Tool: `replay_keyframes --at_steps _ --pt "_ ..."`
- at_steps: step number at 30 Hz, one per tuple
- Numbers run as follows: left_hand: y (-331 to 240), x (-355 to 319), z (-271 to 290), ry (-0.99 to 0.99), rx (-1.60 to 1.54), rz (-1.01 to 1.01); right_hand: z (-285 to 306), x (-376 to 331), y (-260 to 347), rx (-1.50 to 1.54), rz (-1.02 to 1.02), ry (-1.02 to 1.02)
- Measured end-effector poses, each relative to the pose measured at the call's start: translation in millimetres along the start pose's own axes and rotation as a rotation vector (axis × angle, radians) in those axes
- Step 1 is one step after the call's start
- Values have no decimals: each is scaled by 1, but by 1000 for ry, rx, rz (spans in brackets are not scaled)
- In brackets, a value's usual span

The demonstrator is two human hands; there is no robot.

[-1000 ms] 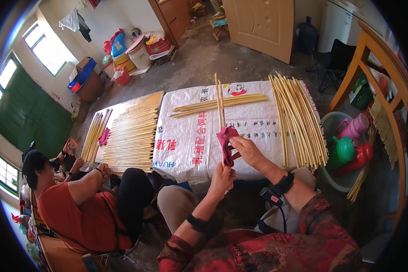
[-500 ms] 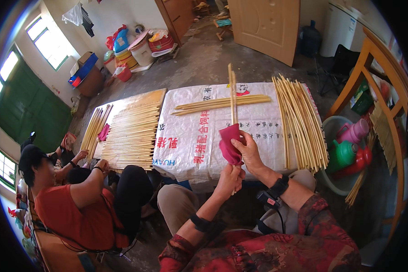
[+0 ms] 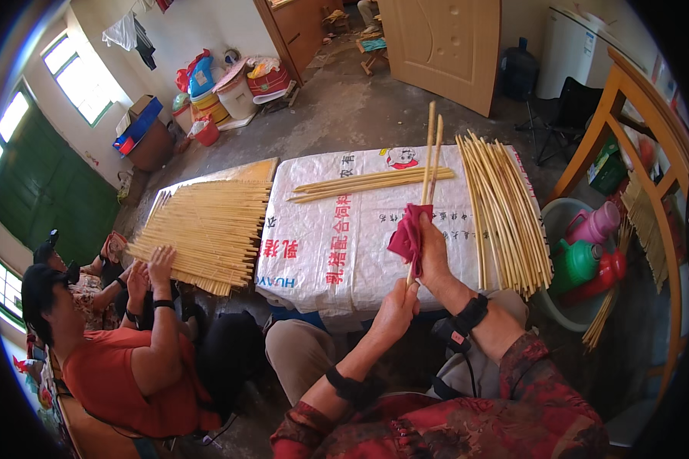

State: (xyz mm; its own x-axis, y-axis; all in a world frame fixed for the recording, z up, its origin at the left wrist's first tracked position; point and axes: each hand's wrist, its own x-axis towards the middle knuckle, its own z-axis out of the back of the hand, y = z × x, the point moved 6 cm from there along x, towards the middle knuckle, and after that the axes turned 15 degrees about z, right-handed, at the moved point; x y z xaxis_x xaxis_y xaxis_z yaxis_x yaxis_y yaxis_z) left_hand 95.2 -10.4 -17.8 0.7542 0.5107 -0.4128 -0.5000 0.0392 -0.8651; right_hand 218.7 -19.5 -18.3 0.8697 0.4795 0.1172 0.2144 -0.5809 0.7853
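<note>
Two thin pale sticks stand up at a slant over the near part of the table. Their lower ends are in my left hand, which is closed round them. My right hand is closed higher up on a dark red cloth, which is wrapped about the sticks. Beyond my hands, several sticks lie crosswise on the white printed sheet that covers the table. To the right of my right hand lies a broad pile of similar sticks, running away from me.
At left a co-worker in a red top has both hands at a wide row of sticks on a board. A basin with green, pink and red jugs stands right of the table, beside a wooden chair frame.
The cloth and my right hand have shifted slightly right, and the held sticks now lean right. The co-worker's loose sticks at left now lie against the row, with both hands at its near edge.
</note>
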Motion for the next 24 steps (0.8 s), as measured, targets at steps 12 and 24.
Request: replay_keyframes --at_steps 12,24 --pt "51 -79 16 566 -264 291 34 65 54 116 172 -19" --pt "18 -33 10 487 -470 280 -22 -21 -9 127 -108 81"
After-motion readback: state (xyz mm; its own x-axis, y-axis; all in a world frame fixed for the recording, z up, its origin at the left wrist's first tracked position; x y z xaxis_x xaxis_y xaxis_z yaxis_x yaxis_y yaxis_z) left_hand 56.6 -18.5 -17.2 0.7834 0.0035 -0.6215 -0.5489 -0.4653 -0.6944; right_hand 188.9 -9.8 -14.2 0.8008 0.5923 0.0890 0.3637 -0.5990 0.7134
